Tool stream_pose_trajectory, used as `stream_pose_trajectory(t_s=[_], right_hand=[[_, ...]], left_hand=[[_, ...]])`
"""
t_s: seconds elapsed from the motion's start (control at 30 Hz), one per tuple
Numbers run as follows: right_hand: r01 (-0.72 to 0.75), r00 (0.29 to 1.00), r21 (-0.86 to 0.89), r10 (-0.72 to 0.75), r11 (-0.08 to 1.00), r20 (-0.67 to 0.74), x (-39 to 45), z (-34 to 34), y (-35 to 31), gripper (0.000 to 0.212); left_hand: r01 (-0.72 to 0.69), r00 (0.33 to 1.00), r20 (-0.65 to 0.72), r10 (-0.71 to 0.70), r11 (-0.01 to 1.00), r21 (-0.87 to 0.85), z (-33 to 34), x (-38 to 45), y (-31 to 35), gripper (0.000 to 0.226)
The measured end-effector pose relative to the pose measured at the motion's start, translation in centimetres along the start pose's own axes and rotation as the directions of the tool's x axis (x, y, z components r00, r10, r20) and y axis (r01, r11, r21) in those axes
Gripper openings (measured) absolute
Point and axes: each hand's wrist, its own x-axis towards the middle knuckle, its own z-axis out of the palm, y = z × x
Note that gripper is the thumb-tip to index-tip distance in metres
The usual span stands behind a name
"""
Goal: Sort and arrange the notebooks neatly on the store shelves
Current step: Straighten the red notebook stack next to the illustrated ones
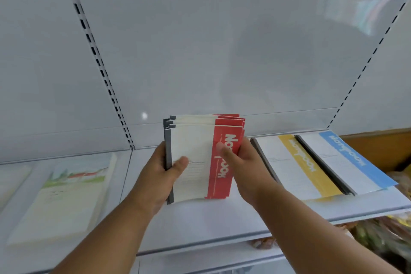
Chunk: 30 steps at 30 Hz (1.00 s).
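Note:
A stack of several white notebooks with a red stripe [195, 151] stands upright on its lower edge on the white shelf [222, 220]. My left hand [160, 176] grips the stack's grey spine side, thumb across the front cover. My right hand [242, 162] grips the red-striped side, thumb on the cover. To the right, a pile of yellow-striped notebooks [295, 167] lies flat, and a pile of blue-striped notebooks [347, 160] lies flat beside it.
A pile of notebooks with a landscape picture [64, 193] lies on the neighbouring shelf section to the left. Slotted uprights [100, 69] run up the white back panel. A brown box [382, 144] sits at the far right; blurred goods show below the shelf.

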Motion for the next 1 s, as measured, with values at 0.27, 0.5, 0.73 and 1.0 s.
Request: stream_pose_trajectory(t_s=[0.27,0.5,0.73,1.0], right_hand=[[0.102,0.967,0.004,-0.098,0.995,-0.236,-1.9,5.2,-2.7,0.064],[-0.031,0.916,0.008,0.031,0.999,-0.4,-2.7,5.7,-4.0,0.028],[-0.035,0.967,-0.006,0.032,0.999,-0.253,-2.0,4.8,-4.7,0.031],[0.022,0.977,-0.048,-0.032,0.999,-0.21,-1.7,4.0,-3.2,0.029]], left_hand=[[-0.15,0.987,-0.061,0.151,0.988,0.027,-2.2,-2.3,3.5,0.042],[-0.105,0.973,-0.205,0.104,0.994,0.003,-0.5,-3.0,4.4,0.023],[-0.027,0.928,-0.372,-0.028,0.989,-0.143,0.4,-1.7,5.4,0.026],[0.0,0.827,-0.556,-0.08,0.99,-0.141,2.1,-1.5,4.5,0.037]])
